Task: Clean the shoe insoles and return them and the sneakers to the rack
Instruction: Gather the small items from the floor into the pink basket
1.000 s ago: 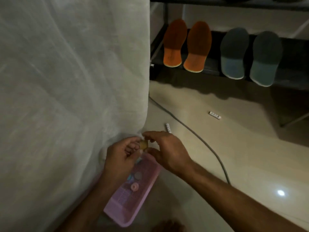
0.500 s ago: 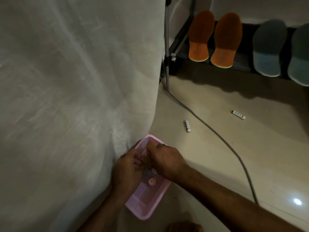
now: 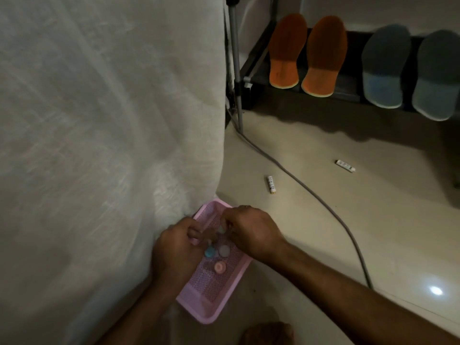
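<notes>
Both hands, left [image 3: 174,252] and right [image 3: 251,232], are pinching something unclear over the pink basket [image 3: 211,292]; loose batteries [image 3: 271,184] underfoot are risking slips.

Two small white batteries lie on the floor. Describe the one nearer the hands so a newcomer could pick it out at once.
Start at the shoe rack at the top and follow the grey cable down across the floor. The nearer battery lies just left of that cable, above the pink basket. Unlike the other battery, right of the cable, it points almost straight up and down in the picture.
</notes>
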